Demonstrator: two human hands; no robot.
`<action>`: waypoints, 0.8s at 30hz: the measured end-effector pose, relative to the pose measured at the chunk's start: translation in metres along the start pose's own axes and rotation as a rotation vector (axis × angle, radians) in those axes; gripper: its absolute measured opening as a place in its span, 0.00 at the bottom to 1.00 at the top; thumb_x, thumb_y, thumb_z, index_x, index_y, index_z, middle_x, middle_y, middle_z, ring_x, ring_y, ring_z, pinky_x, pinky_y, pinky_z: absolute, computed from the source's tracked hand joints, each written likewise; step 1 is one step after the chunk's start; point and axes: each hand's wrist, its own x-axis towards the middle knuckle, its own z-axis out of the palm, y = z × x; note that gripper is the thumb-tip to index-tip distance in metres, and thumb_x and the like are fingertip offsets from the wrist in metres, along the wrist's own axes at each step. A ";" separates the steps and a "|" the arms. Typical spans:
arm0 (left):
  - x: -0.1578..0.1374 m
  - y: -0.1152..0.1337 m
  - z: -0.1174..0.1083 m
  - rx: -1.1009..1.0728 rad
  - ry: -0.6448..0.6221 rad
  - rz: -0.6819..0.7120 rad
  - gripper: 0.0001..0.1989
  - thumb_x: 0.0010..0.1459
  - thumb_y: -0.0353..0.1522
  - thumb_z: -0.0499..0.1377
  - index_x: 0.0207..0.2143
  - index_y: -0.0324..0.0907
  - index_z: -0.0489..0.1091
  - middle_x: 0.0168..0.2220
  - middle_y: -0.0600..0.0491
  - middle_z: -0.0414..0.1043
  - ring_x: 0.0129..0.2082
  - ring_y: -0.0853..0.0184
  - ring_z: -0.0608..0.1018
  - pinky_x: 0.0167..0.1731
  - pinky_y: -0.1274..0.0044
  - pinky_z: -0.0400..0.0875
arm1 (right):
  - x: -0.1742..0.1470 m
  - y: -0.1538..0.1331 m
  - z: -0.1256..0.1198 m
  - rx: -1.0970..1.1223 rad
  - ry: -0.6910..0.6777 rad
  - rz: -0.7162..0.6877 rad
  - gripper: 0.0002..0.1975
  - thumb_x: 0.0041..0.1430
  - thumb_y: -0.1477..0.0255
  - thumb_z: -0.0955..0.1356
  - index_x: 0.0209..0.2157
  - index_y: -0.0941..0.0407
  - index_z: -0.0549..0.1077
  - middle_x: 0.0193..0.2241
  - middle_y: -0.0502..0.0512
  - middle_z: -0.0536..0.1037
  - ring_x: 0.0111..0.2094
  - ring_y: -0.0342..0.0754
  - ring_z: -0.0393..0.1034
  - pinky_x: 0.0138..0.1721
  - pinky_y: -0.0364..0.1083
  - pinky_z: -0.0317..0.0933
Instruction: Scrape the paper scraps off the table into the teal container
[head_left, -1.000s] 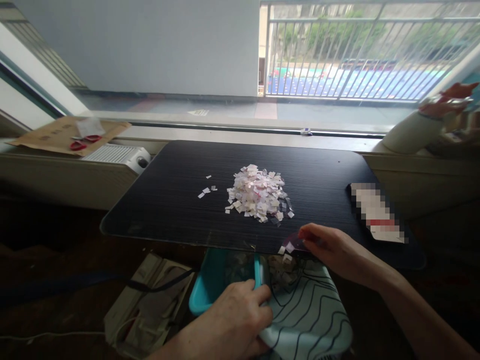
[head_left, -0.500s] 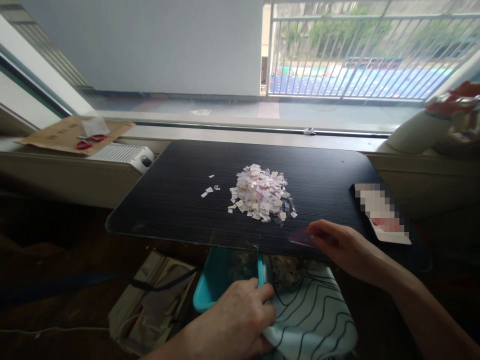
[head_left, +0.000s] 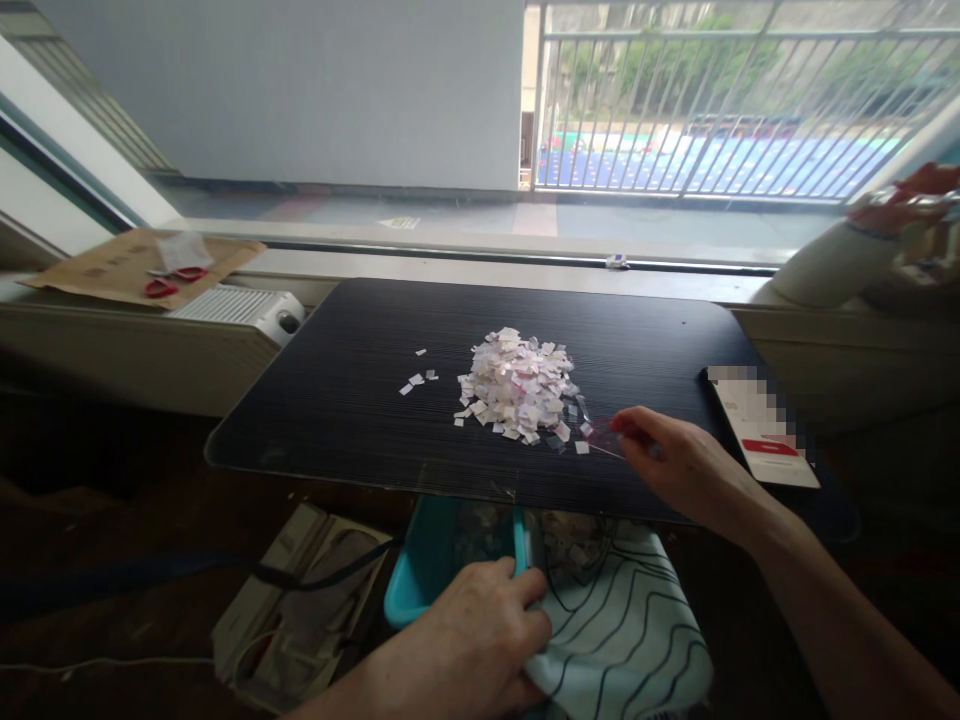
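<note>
A heap of small white and pink paper scraps (head_left: 516,385) lies in the middle of a black table (head_left: 337,400). My right hand (head_left: 675,462) rests on the table just right of the heap, pinching a thin reddish see-through card (head_left: 602,437) whose edge touches the outer scraps. Below the table's near edge my left hand (head_left: 469,645) grips the rim of a teal bin (head_left: 424,570) that has scraps inside. A few loose scraps (head_left: 416,380) lie left of the heap.
A white card with a red band (head_left: 761,440) lies at the table's right side. Red scissors (head_left: 169,283) sit on brown cardboard (head_left: 112,270) at the left sill, beside a white heater (head_left: 240,308). Another person's sleeved arm (head_left: 832,262) rests at the far right. Striped cloth (head_left: 630,630) covers my lap.
My right hand moved with the card from the table's near edge, where scraps dropped off, up and forward to the right side of the heap. My left hand stayed on the bin.
</note>
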 end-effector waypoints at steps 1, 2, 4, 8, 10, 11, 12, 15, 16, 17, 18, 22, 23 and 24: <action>0.000 0.000 0.000 0.000 -0.001 0.003 0.10 0.57 0.37 0.63 0.31 0.42 0.68 0.38 0.54 0.69 0.34 0.62 0.71 0.31 0.73 0.69 | 0.002 -0.001 0.002 0.021 0.009 0.002 0.09 0.60 0.72 0.63 0.40 0.53 0.72 0.33 0.50 0.79 0.32 0.47 0.74 0.33 0.43 0.62; 0.000 0.000 0.000 0.001 -0.003 0.003 0.10 0.57 0.37 0.63 0.31 0.42 0.68 0.38 0.54 0.69 0.34 0.62 0.71 0.32 0.73 0.69 | 0.004 -0.001 0.004 0.039 0.009 0.003 0.09 0.60 0.71 0.62 0.41 0.53 0.72 0.34 0.51 0.79 0.33 0.47 0.74 0.34 0.43 0.62; 0.000 -0.001 -0.001 0.001 -0.003 0.002 0.09 0.57 0.37 0.64 0.31 0.42 0.68 0.38 0.54 0.69 0.34 0.62 0.71 0.32 0.73 0.68 | 0.008 -0.002 0.007 0.061 -0.006 0.004 0.10 0.61 0.71 0.62 0.42 0.54 0.72 0.35 0.53 0.80 0.34 0.48 0.74 0.35 0.43 0.63; 0.000 -0.001 -0.001 -0.008 -0.004 -0.003 0.09 0.57 0.37 0.63 0.30 0.41 0.68 0.37 0.53 0.69 0.34 0.62 0.71 0.32 0.73 0.68 | 0.008 -0.001 0.004 0.023 -0.049 -0.012 0.10 0.61 0.72 0.62 0.41 0.55 0.73 0.35 0.54 0.80 0.33 0.48 0.74 0.34 0.44 0.63; -0.001 0.000 -0.001 -0.009 -0.010 -0.007 0.09 0.57 0.37 0.63 0.31 0.41 0.68 0.38 0.53 0.69 0.34 0.62 0.71 0.32 0.73 0.69 | 0.008 -0.001 0.001 -0.006 -0.047 -0.021 0.10 0.61 0.72 0.62 0.40 0.54 0.73 0.34 0.54 0.80 0.32 0.48 0.74 0.32 0.44 0.62; 0.000 0.000 -0.001 -0.008 -0.016 -0.009 0.09 0.57 0.36 0.64 0.31 0.41 0.68 0.38 0.53 0.69 0.34 0.62 0.71 0.32 0.73 0.69 | 0.009 -0.003 0.000 -0.008 -0.038 -0.026 0.10 0.61 0.72 0.62 0.40 0.54 0.73 0.34 0.54 0.80 0.32 0.48 0.74 0.32 0.44 0.62; 0.000 0.000 -0.001 -0.007 -0.023 -0.009 0.09 0.56 0.36 0.64 0.31 0.41 0.68 0.38 0.53 0.69 0.34 0.62 0.71 0.32 0.73 0.69 | 0.010 -0.004 0.000 0.000 -0.029 -0.033 0.10 0.61 0.72 0.62 0.41 0.54 0.73 0.35 0.54 0.80 0.33 0.48 0.74 0.33 0.44 0.62; 0.001 0.001 0.000 0.001 -0.024 -0.008 0.09 0.56 0.36 0.64 0.31 0.41 0.69 0.38 0.53 0.69 0.34 0.62 0.71 0.32 0.73 0.69 | 0.015 -0.011 0.002 0.014 -0.029 -0.044 0.11 0.62 0.73 0.61 0.42 0.55 0.73 0.36 0.55 0.80 0.34 0.48 0.74 0.35 0.43 0.62; 0.001 0.000 0.000 0.002 -0.020 -0.005 0.09 0.56 0.36 0.64 0.31 0.41 0.69 0.39 0.53 0.69 0.34 0.62 0.71 0.32 0.73 0.69 | 0.016 -0.012 0.003 -0.001 -0.039 -0.038 0.11 0.61 0.73 0.61 0.42 0.55 0.73 0.36 0.55 0.80 0.34 0.48 0.73 0.34 0.43 0.61; 0.001 0.000 0.001 0.001 -0.015 -0.003 0.09 0.57 0.37 0.64 0.32 0.42 0.69 0.39 0.53 0.69 0.34 0.62 0.71 0.32 0.73 0.69 | 0.015 -0.013 0.002 -0.026 -0.053 -0.027 0.10 0.61 0.74 0.61 0.41 0.55 0.73 0.35 0.55 0.79 0.33 0.48 0.73 0.34 0.43 0.61; 0.000 0.000 0.001 -0.002 -0.012 -0.001 0.09 0.57 0.37 0.63 0.32 0.42 0.69 0.39 0.53 0.69 0.34 0.62 0.71 0.32 0.73 0.69 | 0.013 -0.013 0.001 -0.054 -0.063 -0.014 0.10 0.61 0.74 0.61 0.40 0.56 0.73 0.34 0.55 0.79 0.32 0.49 0.73 0.33 0.44 0.61; -0.001 -0.001 0.002 -0.015 -0.001 -0.002 0.09 0.56 0.36 0.64 0.31 0.41 0.68 0.38 0.54 0.69 0.34 0.62 0.71 0.33 0.73 0.69 | 0.002 -0.010 -0.006 -0.116 -0.096 -0.008 0.09 0.62 0.74 0.61 0.38 0.55 0.72 0.33 0.55 0.79 0.32 0.49 0.73 0.32 0.43 0.60; -0.001 -0.001 0.002 -0.016 0.002 -0.004 0.09 0.56 0.35 0.65 0.31 0.41 0.68 0.38 0.54 0.69 0.34 0.62 0.71 0.33 0.73 0.69 | 0.001 -0.010 -0.007 -0.108 -0.089 -0.015 0.09 0.62 0.74 0.61 0.39 0.55 0.72 0.34 0.55 0.79 0.32 0.49 0.73 0.33 0.43 0.60; -0.001 0.000 0.002 -0.017 0.001 -0.003 0.09 0.56 0.35 0.65 0.31 0.41 0.68 0.38 0.54 0.69 0.34 0.62 0.71 0.33 0.73 0.69 | 0.001 -0.011 -0.006 -0.094 -0.078 -0.022 0.09 0.62 0.74 0.61 0.39 0.55 0.72 0.35 0.55 0.79 0.33 0.49 0.73 0.33 0.43 0.60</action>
